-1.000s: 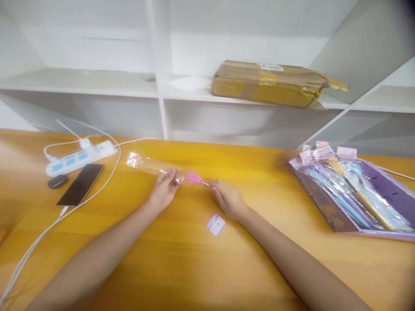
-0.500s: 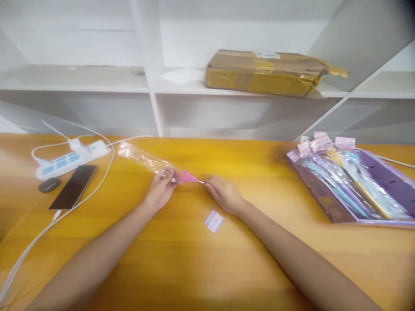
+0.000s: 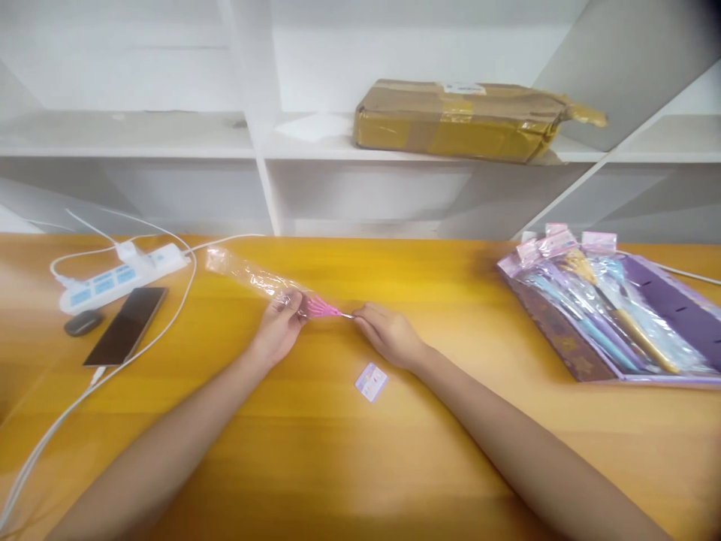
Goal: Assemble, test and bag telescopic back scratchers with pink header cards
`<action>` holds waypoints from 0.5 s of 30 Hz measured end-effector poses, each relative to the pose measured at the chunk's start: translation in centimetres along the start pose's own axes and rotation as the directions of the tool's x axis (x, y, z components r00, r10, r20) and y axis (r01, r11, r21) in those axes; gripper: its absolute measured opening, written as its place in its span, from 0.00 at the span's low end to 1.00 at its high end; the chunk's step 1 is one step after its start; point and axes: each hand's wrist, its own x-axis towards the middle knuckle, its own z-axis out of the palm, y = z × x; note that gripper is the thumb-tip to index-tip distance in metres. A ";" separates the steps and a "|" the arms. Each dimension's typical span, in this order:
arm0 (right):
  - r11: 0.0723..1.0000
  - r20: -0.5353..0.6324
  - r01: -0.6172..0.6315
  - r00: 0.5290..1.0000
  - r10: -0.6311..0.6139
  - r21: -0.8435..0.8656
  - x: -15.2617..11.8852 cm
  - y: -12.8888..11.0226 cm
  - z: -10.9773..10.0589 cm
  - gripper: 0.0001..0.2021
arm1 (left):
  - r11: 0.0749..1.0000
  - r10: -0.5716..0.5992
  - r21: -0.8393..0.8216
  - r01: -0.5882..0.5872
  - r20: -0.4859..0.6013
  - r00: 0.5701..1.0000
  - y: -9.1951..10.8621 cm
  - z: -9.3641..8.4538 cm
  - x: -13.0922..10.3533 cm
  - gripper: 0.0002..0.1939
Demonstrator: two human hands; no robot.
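Over the counter (image 3: 293,466), your left grip (image 3: 280,323) pinches bag (image 3: 239,270), right grip (image 3: 393,334) holds pink claw (image 3: 322,307) by shaft; align both.

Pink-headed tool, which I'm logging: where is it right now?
In the head view, the pink-headed tool shows just left of centre, its pink end beside the left hand, its shaft running into the right hand.
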 end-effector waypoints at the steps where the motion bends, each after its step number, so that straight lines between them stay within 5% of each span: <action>1: 1.000 0.004 -0.002 1.000 0.002 0.005 0.0 0.0 0.0 0.17 | 1.000 -0.002 0.014 0.002 0.002 1.000 0.0 0.1 -0.1 0.15; 7: 0.994 -0.014 -0.065 0.998 0.067 0.090 0.2 -0.1 0.2 0.14 | 0.993 0.023 0.114 -0.017 -0.056 0.998 -0.2 0.4 -0.4 0.17; 15: 0.961 -0.019 -0.197 0.979 0.204 0.193 0.2 0.1 0.4 0.17 | 0.959 0.057 0.277 -0.054 -0.006 0.998 -0.8 0.7 -0.6 0.16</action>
